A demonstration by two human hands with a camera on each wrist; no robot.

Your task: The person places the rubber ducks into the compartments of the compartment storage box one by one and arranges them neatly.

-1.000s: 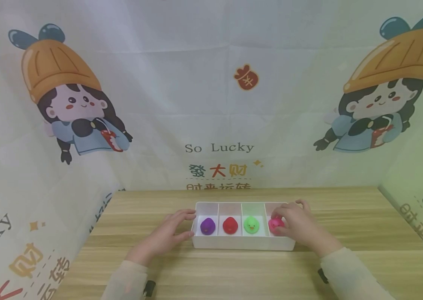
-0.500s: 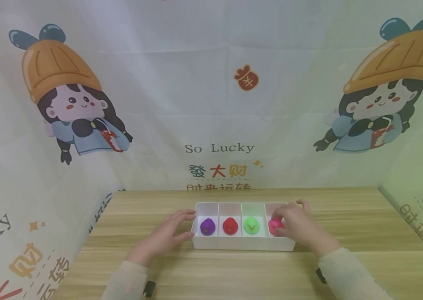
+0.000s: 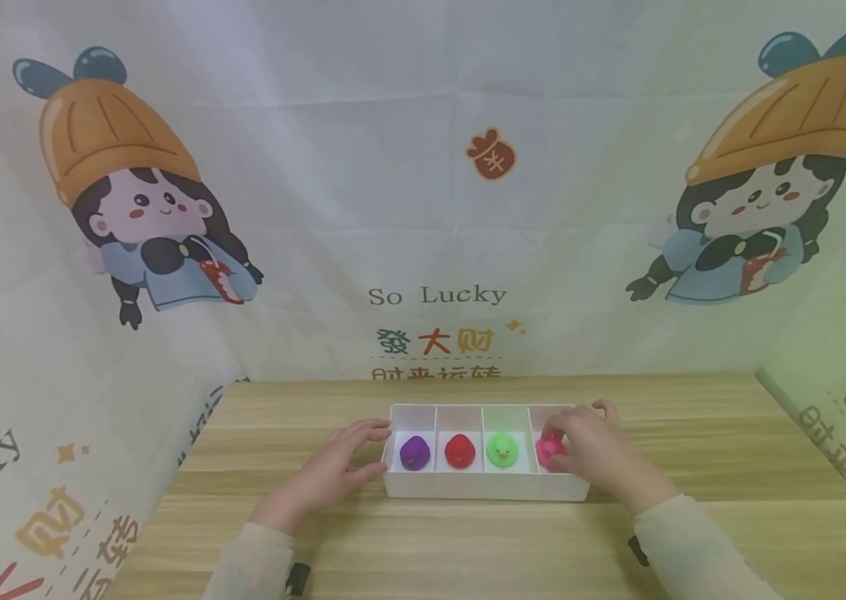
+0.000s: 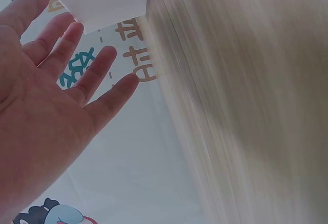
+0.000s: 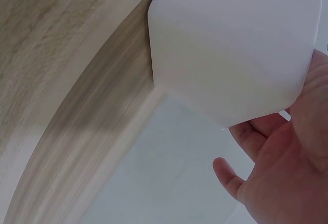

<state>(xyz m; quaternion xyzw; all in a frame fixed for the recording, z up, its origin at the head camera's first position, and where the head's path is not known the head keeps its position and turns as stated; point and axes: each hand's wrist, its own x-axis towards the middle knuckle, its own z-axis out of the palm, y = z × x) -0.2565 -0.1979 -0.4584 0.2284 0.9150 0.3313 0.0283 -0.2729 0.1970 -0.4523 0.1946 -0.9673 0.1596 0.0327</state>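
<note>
A white tray (image 3: 486, 487) with compartments in a row stands on the wooden table. From left to right it bears a purple toy duck (image 3: 415, 453), a red toy duck (image 3: 460, 452), a light green toy duck (image 3: 502, 451) and a pink toy duck (image 3: 548, 452). My right hand (image 3: 603, 454) reaches over the tray's right end and pinches the pink duck, partly covering it. At the tray's left end is my left hand (image 3: 332, 468), its fingers spread beside the wall. In the right wrist view the tray's end wall (image 5: 230, 49) hides the fingertips.
Wooden tabletop (image 3: 460, 550) lies in front of the tray and to both sides. Behind it hangs a pale printed cloth (image 3: 362, 167), which also closes off the left and right sides.
The right forearm has shifted very slightly left. Both hands and the toy ducks otherwise stay where they were.
</note>
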